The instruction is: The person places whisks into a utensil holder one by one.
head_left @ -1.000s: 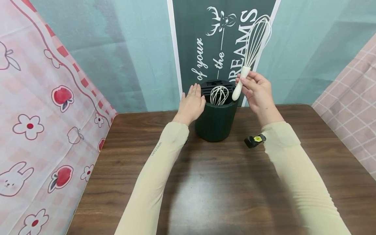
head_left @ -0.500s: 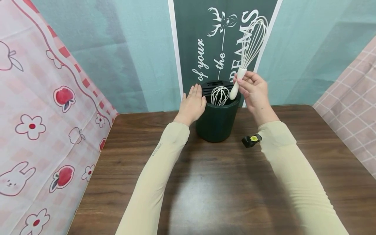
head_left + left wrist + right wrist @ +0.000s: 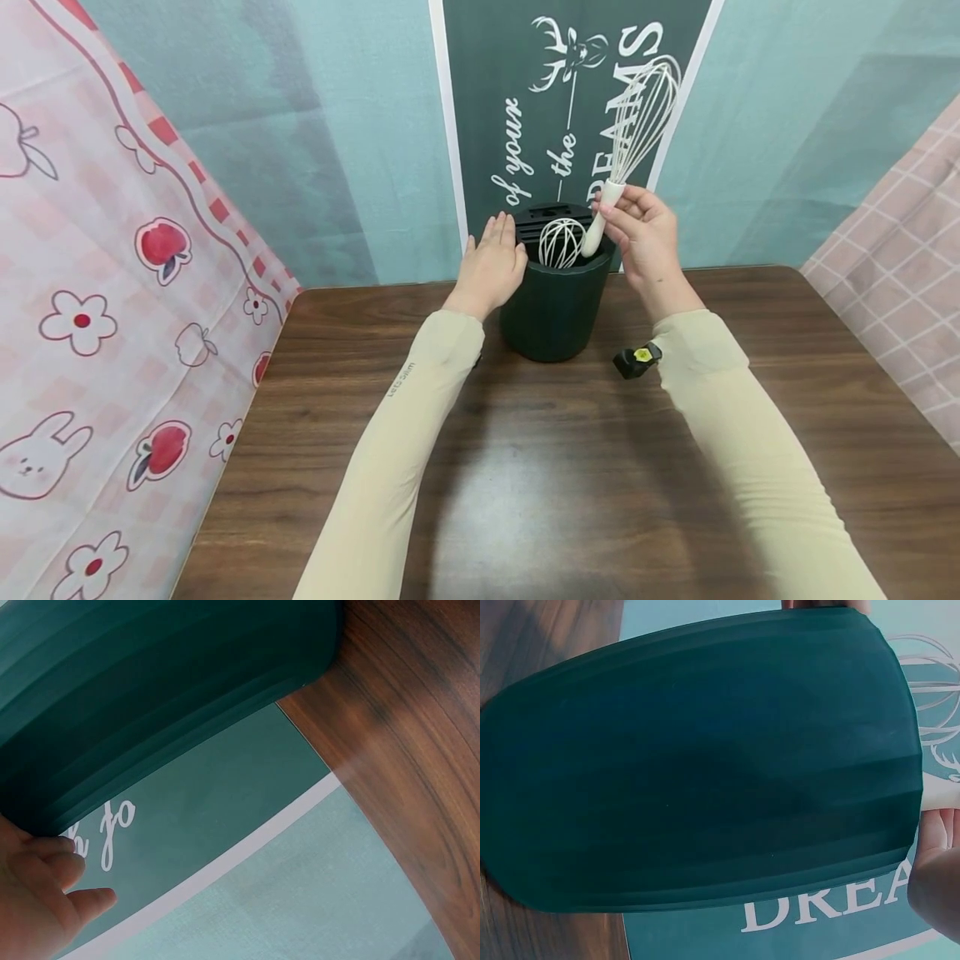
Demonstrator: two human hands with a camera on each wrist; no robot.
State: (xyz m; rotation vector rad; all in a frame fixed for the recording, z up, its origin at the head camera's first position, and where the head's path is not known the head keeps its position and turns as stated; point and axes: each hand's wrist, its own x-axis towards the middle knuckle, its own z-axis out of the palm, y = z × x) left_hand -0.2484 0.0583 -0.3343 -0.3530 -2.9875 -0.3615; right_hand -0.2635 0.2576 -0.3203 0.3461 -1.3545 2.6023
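My right hand [image 3: 649,240] pinches the white handle of a balloon whisk [image 3: 612,195], wire head tilted up and to the right. The handle's lower end dips just inside the rim of a dark green utensil holder [image 3: 551,315]. A second whisk [image 3: 561,242] stands in the holder, wires up, its handle hidden. My left hand [image 3: 489,268] rests against the holder's left rim with its fingers stretched out. In the left wrist view, that hand [image 3: 37,900] touches the ribbed green wall [image 3: 187,682]. The right wrist view has the white handle [image 3: 940,793] beside the rim.
Slots [image 3: 551,213] run across the back part of the holder's top. The holder stands near the far edge of a brown wooden table [image 3: 517,467], close to a printed cloth backdrop [image 3: 360,142]. A pink patterned cloth [image 3: 112,275] hangs at the left.
My right hand has moved left and slightly down with the whisk, bringing its handle end from the holder's right rim to inside the opening. The left hand and holder have stayed put.
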